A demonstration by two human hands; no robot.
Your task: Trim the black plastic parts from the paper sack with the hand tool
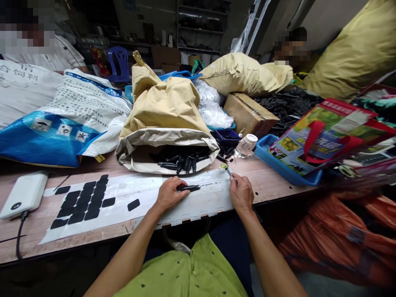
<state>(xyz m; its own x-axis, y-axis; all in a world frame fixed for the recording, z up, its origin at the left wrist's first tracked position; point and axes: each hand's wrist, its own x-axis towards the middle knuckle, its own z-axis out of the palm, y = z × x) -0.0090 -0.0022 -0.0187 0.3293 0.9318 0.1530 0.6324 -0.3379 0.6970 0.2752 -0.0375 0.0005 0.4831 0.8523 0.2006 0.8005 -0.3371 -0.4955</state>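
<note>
Over a pale board at the table's front edge, my left hand is closed on black pen-like sticks, which point to the right. My right hand grips a thin metal-looking tool with a round yellow-green head; its exact kind does not show. Behind my hands lies an open tan sack, its mouth facing me and more black sticks heaped inside. A white sheet with several rounded black pads stretches to the left.
A white power bank with a cable sits at far left, near a blue-and-white sack. To the right stand a clear jar, a cardboard box and a blue tray holding a colourful bag. Two people are farther back.
</note>
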